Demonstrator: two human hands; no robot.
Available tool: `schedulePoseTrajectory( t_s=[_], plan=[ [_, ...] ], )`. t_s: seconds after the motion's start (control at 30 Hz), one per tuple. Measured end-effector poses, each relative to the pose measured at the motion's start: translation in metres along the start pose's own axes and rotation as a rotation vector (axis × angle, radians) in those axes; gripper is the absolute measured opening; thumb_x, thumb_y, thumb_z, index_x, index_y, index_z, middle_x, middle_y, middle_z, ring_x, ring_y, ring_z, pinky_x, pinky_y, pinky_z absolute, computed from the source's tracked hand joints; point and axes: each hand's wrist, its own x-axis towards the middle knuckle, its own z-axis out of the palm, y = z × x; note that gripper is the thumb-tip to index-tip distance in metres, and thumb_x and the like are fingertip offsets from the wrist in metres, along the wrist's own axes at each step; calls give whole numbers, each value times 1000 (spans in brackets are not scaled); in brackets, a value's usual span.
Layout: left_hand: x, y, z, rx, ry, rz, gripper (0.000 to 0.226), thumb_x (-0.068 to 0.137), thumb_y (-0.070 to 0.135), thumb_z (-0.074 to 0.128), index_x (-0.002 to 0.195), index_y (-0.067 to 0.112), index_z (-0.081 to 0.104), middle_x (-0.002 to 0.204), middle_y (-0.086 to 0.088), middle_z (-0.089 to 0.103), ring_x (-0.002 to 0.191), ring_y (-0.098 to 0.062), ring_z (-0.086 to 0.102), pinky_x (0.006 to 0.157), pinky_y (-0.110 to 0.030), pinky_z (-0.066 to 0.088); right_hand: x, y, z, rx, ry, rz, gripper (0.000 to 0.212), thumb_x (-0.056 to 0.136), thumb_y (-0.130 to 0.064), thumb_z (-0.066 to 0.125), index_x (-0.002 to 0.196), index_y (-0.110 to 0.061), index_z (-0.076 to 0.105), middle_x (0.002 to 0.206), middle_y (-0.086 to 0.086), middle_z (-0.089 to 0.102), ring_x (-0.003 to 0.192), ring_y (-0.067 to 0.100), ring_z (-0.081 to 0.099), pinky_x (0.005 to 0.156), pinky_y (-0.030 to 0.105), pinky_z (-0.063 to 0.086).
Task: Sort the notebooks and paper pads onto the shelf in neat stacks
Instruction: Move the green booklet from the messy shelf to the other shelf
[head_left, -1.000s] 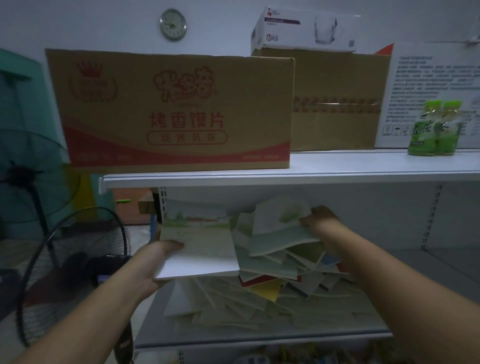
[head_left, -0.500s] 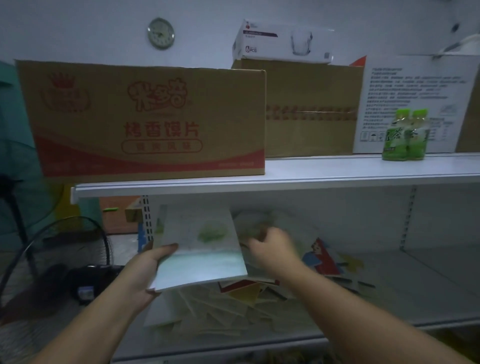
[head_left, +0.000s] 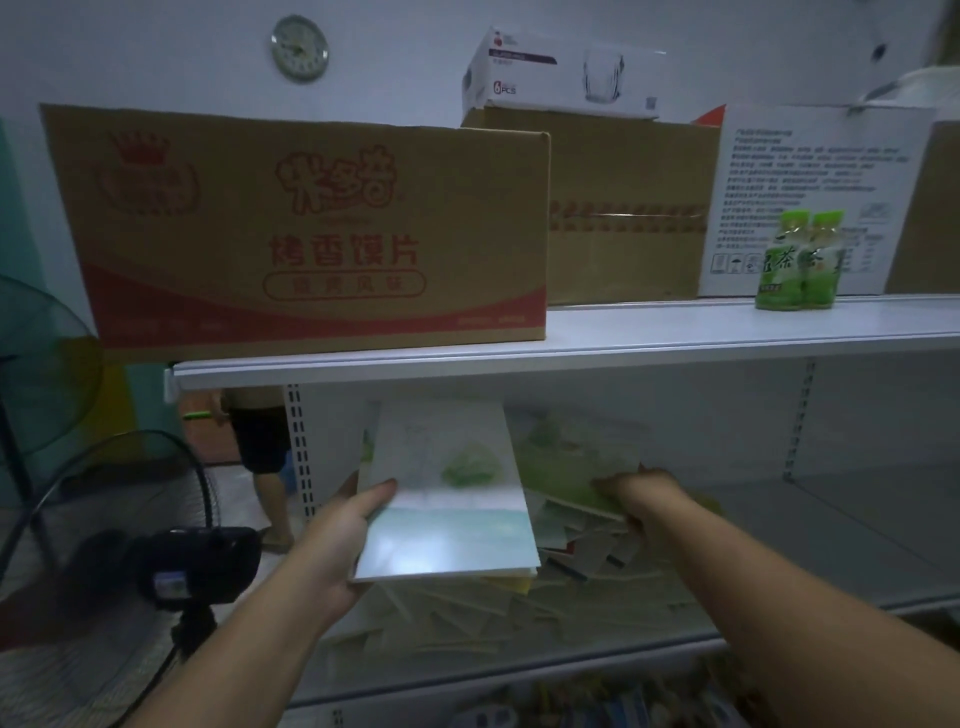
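A loose heap of notebooks and paper pads (head_left: 571, 566) lies on the left part of the lower white shelf (head_left: 831, 530). My left hand (head_left: 337, 540) grips a small stack of pale notebooks (head_left: 447, 499) by its left edge, thumb on top, held above the heap. My right hand (head_left: 639, 493) holds a green-covered notebook (head_left: 571, 457) just right of that stack, fingers pinching its near right corner. The notebooks under the held stack are hidden.
The upper shelf (head_left: 623, 338) carries a large cardboard box (head_left: 311, 228), more boxes (head_left: 623, 208) and two green tea bottles (head_left: 800, 260). A standing fan (head_left: 93, 519) and a dark device (head_left: 197, 566) are at the left. A person's legs (head_left: 265, 467) stand behind the rack.
My right hand picked a green notebook from the heap and lifted it beside the stack. The left hand keeps hold of its stack, which has another notebook on top.
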Motion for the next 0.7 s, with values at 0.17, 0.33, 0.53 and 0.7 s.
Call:
schedulePoseTrajectory(
  t_s=[0.17,0.33,0.53,0.7],
  plan=[
    [-8,-9,6,51,-10,17,12,94,20,55,91,9,60,75,-13,66,63,-27,63,50,-31,49,-24,9,-43,171,-12,-16,18,97,-13,46,114,-11,47,106,12,58,76,25,62,51,32,55],
    [-30,-14,50,139,-71,149,11,97,15,49,96,18,60,93,-13,67,80,-33,65,68,-38,51,-50,25,-99,507,-6,-83,20,97,-4,46,116,-7,51,91,11,59,69,24,57,36,20,45],
    [-55,-52,180,174,-177,205,28,95,21,53,123,15,53,100,-4,67,89,-25,64,80,-38,51,-63,70,-149,472,-155,-1,19,92,1,45,105,-1,60,83,15,65,69,26,60,50,25,48],
    [-95,-112,302,76,-347,65,20,94,26,55,114,23,54,101,6,64,87,-6,60,72,-30,50,-66,133,-238,424,-106,18,14,96,-3,46,100,-4,60,91,14,67,75,25,61,55,24,46]
  ],
)
